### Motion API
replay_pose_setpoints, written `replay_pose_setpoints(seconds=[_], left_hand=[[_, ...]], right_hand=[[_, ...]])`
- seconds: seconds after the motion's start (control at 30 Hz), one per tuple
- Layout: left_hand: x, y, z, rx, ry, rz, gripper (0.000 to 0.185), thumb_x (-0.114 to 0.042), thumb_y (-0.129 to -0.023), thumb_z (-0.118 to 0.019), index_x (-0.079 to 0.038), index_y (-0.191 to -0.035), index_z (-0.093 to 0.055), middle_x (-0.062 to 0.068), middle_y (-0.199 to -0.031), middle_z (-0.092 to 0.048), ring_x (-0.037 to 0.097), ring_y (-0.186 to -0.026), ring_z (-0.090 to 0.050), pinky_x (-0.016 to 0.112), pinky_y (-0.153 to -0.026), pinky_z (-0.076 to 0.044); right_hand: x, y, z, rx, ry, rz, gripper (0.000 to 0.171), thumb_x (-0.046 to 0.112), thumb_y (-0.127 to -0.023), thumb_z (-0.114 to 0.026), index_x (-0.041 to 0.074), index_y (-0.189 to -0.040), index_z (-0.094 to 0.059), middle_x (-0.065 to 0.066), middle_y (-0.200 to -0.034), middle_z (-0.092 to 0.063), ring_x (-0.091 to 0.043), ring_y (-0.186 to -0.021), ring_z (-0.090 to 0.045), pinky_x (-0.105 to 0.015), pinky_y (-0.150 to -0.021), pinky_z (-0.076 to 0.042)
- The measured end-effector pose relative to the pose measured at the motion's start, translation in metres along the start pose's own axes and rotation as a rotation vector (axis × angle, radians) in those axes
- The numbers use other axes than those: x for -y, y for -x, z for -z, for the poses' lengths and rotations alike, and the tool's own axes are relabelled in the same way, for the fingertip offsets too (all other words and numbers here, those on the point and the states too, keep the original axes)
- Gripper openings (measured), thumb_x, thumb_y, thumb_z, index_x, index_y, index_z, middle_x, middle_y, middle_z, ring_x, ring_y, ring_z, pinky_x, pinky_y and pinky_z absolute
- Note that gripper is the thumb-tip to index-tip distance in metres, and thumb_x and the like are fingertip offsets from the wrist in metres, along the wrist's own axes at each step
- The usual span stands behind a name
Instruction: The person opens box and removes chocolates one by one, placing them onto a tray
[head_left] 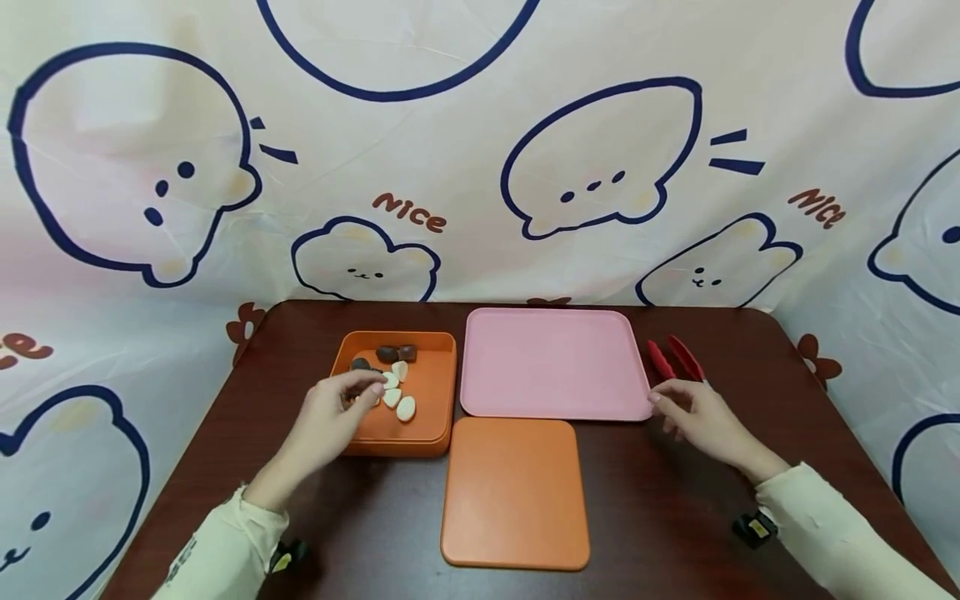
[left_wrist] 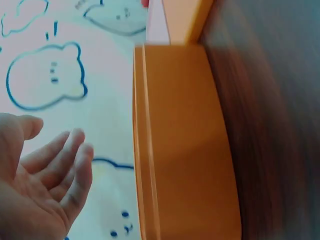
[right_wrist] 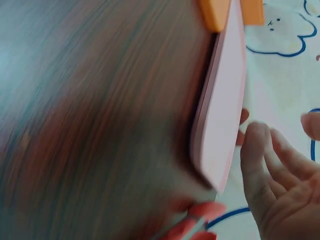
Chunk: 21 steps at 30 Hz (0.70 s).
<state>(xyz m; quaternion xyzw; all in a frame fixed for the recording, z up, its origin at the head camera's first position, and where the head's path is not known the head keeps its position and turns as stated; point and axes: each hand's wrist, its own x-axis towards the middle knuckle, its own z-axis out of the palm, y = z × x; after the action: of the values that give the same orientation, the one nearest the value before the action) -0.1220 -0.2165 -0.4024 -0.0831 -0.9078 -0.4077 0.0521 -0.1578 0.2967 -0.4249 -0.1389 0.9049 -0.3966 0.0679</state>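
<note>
An orange box [head_left: 433,392] on the dark table holds white pebbles [head_left: 405,407] and dark pebbles [head_left: 396,353]. My left hand [head_left: 369,386] hovers over the box's left side with relaxed fingers near the pebbles and holds nothing. The left wrist view shows its open palm [left_wrist: 55,170] beside the box's outer wall [left_wrist: 185,150]. My right hand [head_left: 663,406] is open at the front right corner of the pink tray [head_left: 551,362], just in front of red tongs [head_left: 675,358]. In the right wrist view its fingers [right_wrist: 272,155] sit beside the tray's edge [right_wrist: 225,110], with the tongs [right_wrist: 197,224] below.
An orange lid [head_left: 514,492] lies flat in front of the tray, next to the box. The brown table [head_left: 675,517] is backed and flanked by a white cartoon-print cloth [head_left: 450,167]. The pink tray has nothing on it.
</note>
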Motion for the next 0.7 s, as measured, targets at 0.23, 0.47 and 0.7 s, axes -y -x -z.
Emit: replay_pose_setpoints(seconds=[0.23, 0.47, 0.7], left_hand=[[0.026, -0.014, 0.012, -0.080, -0.069, 0.066, 0.034, -0.026, -0.106, -0.053, -0.006, -0.130, -0.065, 0.017, -0.132, -0.065, 0.029, -0.102, -0.061, 0.035, -0.080, -0.051], [0.050, -0.027, 0.013, -0.109, -0.071, 0.112, 0.048, -0.017, -0.109, -0.040, 0.003, -0.153, -0.039, 0.030, -0.152, -0.042, 0.047, -0.139, -0.040, 0.064, -0.109, -0.039], [0.068, -0.030, 0.008, 0.042, -0.008, 0.305, 0.058, -0.014, -0.110, -0.030, 0.001, -0.162, -0.009, 0.030, -0.164, -0.023, 0.047, -0.151, -0.023, 0.064, -0.121, -0.024]], right_hand=[[-0.013, 0.010, 0.016, -0.185, 0.194, -0.018, 0.038, 0.029, -0.103, -0.060, 0.001, -0.129, -0.065, -0.019, -0.115, -0.071, -0.003, -0.084, -0.065, -0.017, -0.070, -0.053], [-0.025, 0.014, 0.021, -0.197, 0.303, -0.101, 0.053, 0.034, -0.101, -0.061, -0.004, -0.139, -0.053, -0.031, -0.130, -0.059, -0.040, -0.105, -0.058, -0.053, -0.085, -0.053], [-0.048, 0.022, 0.021, -0.068, 0.445, -0.177, 0.088, 0.039, -0.092, -0.073, -0.011, -0.150, -0.029, -0.043, -0.133, -0.044, -0.057, -0.114, -0.048, -0.071, -0.090, -0.045]])
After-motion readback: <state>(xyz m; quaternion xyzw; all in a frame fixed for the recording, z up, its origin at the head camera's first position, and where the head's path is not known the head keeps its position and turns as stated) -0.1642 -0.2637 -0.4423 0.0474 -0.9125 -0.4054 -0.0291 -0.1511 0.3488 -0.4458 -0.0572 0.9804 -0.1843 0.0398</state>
